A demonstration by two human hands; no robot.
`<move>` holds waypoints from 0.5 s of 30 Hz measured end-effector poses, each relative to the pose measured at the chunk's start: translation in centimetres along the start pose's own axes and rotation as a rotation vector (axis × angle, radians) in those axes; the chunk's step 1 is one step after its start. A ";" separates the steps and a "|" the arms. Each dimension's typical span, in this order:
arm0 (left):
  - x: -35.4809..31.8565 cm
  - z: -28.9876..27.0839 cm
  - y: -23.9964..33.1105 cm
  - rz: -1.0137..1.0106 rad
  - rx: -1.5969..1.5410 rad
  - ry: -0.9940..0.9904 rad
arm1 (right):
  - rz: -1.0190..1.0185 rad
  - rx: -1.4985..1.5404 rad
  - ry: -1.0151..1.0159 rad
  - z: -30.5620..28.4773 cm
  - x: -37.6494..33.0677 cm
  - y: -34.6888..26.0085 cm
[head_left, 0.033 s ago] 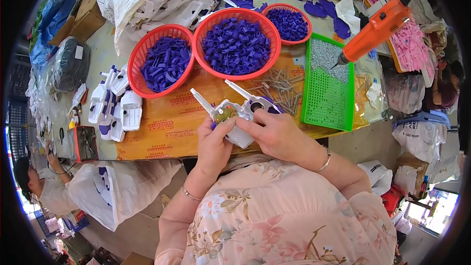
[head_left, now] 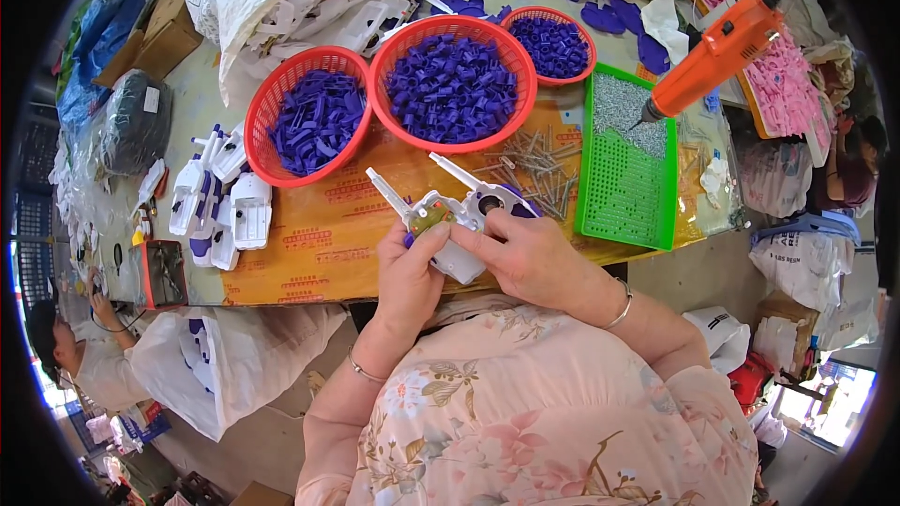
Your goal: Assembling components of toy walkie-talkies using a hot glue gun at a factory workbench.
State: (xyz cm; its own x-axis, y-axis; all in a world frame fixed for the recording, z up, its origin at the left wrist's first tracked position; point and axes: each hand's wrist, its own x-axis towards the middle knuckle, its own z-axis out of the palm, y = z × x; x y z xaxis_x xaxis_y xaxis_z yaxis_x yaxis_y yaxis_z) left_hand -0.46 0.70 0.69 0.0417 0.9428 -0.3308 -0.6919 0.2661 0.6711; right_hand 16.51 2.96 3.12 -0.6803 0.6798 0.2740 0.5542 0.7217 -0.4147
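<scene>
Nothing looks moved since the earlier frame: the left hand and right hand both pinch the white housing, mid-frame. A slackening thumb could drop it past the orange-covered table edge.

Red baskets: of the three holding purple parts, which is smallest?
The right-hand basket, beside the green tray; its rim is visibly narrower than those of the left basket and middle basket.
</scene>
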 end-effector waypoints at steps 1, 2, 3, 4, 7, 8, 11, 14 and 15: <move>0.1 -0.2 -0.2 0.001 0.001 0.000 | -0.001 0.001 0.001 0.1 -0.1 0.0; 0.2 -0.3 -0.3 -0.009 0.008 0.015 | 0.012 0.053 -0.001 0.1 -0.1 0.0; 0.3 -0.4 -0.4 -0.019 0.014 0.030 | 0.023 0.106 -0.003 0.1 -0.2 0.0; 0.3 -0.3 -0.4 -0.018 0.014 0.029 | 0.023 0.105 -0.003 0.3 -0.3 0.1; 0.4 -0.3 -0.4 0.002 0.111 0.066 | 0.064 0.314 0.200 0.6 -0.2 0.2; 0.4 -0.4 -0.6 0.017 0.171 0.074 | 0.057 0.344 0.268 0.3 0.1 0.3; 0.4 -0.5 -0.5 -0.007 0.248 0.067 | 0.095 0.388 0.282 -0.9 1.2 0.4; 0.5 -0.4 -0.8 -0.040 0.295 -0.002 | 0.032 0.334 0.281 -1.4 2.9 0.9; 0.4 -0.2 -0.6 -0.045 0.315 -0.028 | -0.011 0.315 0.289 -1.4 3.6 1.1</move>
State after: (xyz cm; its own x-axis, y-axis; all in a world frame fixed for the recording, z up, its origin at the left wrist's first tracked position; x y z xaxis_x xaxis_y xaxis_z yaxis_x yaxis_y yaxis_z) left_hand -0.13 0.85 0.06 0.0905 0.9327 -0.3492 -0.4318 0.3527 0.8301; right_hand 15.35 6.35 4.82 -0.4980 0.7133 0.4931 0.3439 0.6845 -0.6428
